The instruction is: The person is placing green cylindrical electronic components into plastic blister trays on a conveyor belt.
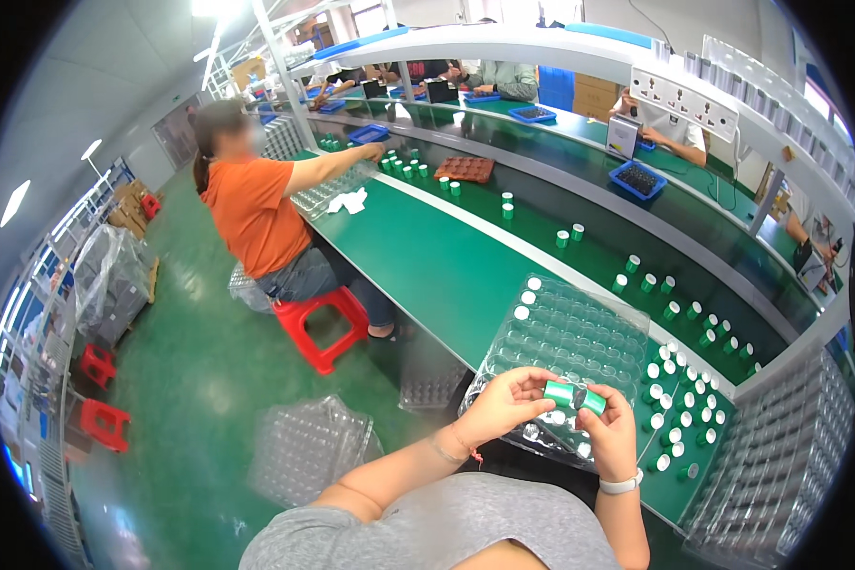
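- Head camera, worn up top, looking down and forward, close over both hands (560, 408) at 6 o'clock.
- Fisheye bends the green bench (427, 256), running toward 11 o'clock.

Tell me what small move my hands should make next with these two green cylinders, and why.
Probably lower the green cylinders into free cells of the clear plastic tray right beneath them. The left hand and right hand hold the pair end to end just above that tray, most of its cells look unfilled, and only a few white-topped pieces sit along its edge.
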Demonstrator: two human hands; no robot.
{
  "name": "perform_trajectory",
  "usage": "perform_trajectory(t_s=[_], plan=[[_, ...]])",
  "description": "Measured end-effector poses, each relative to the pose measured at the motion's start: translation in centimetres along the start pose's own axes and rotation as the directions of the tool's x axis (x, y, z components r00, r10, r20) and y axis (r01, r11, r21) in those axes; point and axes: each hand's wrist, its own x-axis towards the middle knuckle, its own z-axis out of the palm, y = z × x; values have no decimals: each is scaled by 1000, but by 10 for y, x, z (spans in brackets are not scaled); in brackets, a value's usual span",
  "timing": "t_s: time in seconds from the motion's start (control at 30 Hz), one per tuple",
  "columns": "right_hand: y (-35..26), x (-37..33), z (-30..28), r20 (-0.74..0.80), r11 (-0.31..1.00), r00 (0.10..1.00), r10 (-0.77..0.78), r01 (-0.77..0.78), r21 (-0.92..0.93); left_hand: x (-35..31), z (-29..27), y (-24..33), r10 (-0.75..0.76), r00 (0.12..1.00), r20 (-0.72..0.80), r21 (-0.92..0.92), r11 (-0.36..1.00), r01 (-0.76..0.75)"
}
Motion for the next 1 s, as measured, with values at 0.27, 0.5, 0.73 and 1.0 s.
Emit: perform_trajectory(t_s=[0.27,0.5,0.73,1.0], plan=[[-4,15,-3,0,997,1000,-22,22,68,15,-5,8,42,999,-21,-21,999,-43],[-4,20,-20,-3,997,999,34,-34,71,35,-3,1,-24,999,-24,-3,1000,24],[-15,68,-2,88,996,992,-91,92,-14,60,-18,27,194,977,-88,108,977,-185],[-10,73,-14,117,994,988,-99,93,58,83,-13,10,79,996,-36,121,990,-74]])
